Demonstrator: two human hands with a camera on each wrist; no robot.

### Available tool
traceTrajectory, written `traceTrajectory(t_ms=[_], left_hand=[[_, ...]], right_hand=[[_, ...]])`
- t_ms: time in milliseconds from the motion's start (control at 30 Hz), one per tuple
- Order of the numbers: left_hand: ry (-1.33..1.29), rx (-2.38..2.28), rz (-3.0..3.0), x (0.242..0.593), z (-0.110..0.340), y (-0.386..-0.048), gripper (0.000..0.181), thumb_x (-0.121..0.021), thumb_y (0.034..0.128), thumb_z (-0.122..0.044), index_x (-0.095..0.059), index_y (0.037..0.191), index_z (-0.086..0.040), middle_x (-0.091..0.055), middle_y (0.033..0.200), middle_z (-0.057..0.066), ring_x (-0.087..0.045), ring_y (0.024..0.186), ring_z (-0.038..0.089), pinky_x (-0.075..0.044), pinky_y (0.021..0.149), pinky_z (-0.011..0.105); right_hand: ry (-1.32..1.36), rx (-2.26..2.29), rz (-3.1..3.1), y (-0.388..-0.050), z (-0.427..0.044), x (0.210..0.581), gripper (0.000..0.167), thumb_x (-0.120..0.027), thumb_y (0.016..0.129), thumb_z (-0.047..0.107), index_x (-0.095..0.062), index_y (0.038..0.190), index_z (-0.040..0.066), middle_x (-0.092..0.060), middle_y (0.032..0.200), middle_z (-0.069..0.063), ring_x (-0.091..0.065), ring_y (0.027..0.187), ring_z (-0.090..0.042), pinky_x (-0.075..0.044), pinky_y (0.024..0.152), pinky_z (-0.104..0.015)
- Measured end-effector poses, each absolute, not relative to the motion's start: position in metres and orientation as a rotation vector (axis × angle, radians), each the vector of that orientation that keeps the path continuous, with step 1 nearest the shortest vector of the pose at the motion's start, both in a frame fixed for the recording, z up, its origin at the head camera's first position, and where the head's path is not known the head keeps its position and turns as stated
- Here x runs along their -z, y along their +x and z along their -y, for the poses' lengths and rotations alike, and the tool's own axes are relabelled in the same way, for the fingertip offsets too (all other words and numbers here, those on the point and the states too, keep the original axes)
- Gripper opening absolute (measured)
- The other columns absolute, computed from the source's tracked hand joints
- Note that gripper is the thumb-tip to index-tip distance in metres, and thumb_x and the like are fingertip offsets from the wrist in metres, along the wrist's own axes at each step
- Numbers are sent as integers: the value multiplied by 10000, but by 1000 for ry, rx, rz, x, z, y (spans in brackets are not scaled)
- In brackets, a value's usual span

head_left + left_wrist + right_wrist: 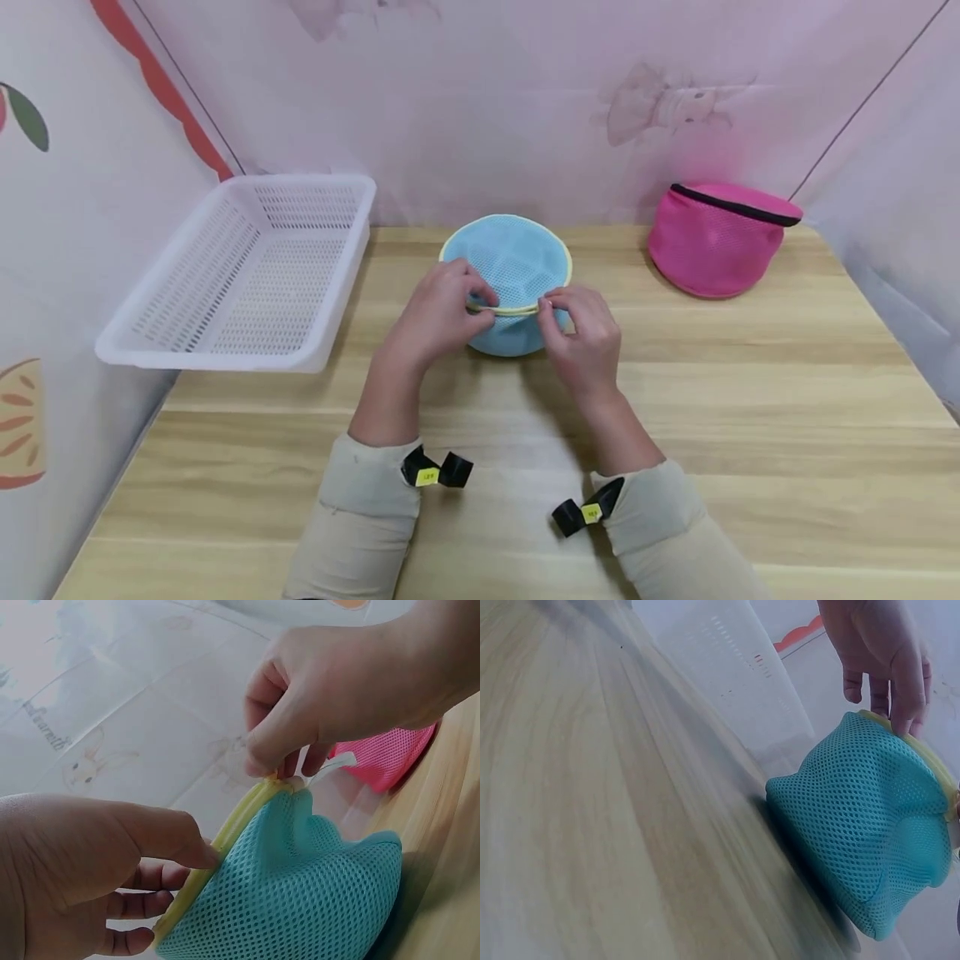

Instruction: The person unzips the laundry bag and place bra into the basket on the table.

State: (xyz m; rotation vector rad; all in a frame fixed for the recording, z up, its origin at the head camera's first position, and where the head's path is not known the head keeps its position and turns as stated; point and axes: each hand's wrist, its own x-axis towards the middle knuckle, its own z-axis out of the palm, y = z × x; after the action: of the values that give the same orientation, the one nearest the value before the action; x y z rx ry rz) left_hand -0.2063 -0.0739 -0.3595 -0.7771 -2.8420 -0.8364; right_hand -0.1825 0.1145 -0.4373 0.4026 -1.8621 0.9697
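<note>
Blue mesh bag (517,258) here, the round kind with yellow trim (238,817) around its top, sitting on the wood-look counter (750,400) to the right of the white basket (225,360). Both hands are on it. The left hand (442,312), the one nearer the basket, has a narrow grip, thumb and fingers pinching the trim. The right hand (588,333), on the side away from the basket, has its grip closed down on that same trim, with a little white tab (336,766) poking out next to the fingertips. The mesh sags into creases near there. Can't tell what's inside the bag, honestly, the weave hides it. The basket itself shows its slotted floor and walls in plain view. Way over to the right of the basket, past the blue bag, there's a pink mesh bag (720,246) with black trim (735,205) around its top; can't make out its contents either.
</note>
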Motion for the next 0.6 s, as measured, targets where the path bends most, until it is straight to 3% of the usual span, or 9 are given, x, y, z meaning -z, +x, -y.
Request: traceTrajectory(t_ms=[167, 600], left_hand=[[-806, 815, 2816, 362, 71, -207, 89, -704, 866, -152, -778, 876, -105, -627, 954, 35, -545, 958, 220, -473, 846, 357], [-842, 694, 2783, 366, 57, -204, 107, -680, 895, -165, -776, 892, -116, -640, 952, 14, -561, 943, 214, -493, 823, 350]], right_hand=[[372, -968, 1870, -186, -116, 443, 110, -687, 854, 70, -737, 915, -7, -732, 923, -123, -670, 910, -286, -546, 878, -391], [461, -962, 1900, -195, -116, 463, 283, -664, 809, 61, -725, 1065, -45, -677, 1145, -187, -607, 1119, -350, -475, 1005, -419]])
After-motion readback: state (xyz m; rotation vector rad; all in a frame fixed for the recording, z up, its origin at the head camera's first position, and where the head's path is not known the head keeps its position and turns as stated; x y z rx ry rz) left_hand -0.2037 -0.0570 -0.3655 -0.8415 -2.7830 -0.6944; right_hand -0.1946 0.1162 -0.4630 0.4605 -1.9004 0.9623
